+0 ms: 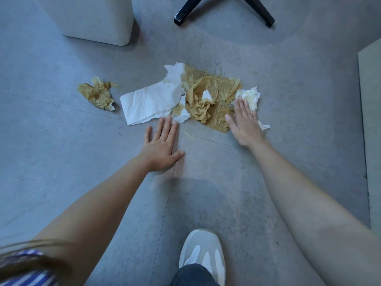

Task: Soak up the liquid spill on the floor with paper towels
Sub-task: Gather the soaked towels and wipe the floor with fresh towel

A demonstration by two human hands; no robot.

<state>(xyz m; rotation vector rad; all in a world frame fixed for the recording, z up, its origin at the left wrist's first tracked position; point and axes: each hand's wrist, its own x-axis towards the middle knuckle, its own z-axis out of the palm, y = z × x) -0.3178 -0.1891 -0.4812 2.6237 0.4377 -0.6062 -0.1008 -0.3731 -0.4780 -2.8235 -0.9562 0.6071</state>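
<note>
The yellow-brown liquid spill (189, 135) lies on the grey tiled floor (61, 141) in the middle of the view. It is almost wholly hidden under a soaked, tan-stained sheet of paper towel (208, 93) and shows bare only as a thin streak between the hands. The sheet lies spread and bunched, presumably left there to draw the liquid up. The right hand (244, 124) rests flat on the sheet's right edge, its straight fingers pressing a crumpled white wad of paper towel (250, 97), faintly yellowed, into the wet margin. It grasps nothing, which suits blotting rather than lifting. The left hand (160, 145) is likewise released, palm down on bare floor, its fingertips touching the near edge of a long, mostly dry white strip of paper towel (148, 104) that overlaps the soaked sheet's left side. This hand seems to brace the body or keep the strip from sliding. A crumpled, fully soaked brown ball of paper towel (98, 93) lies apart to the left, seemingly set aside as spent.
</note>
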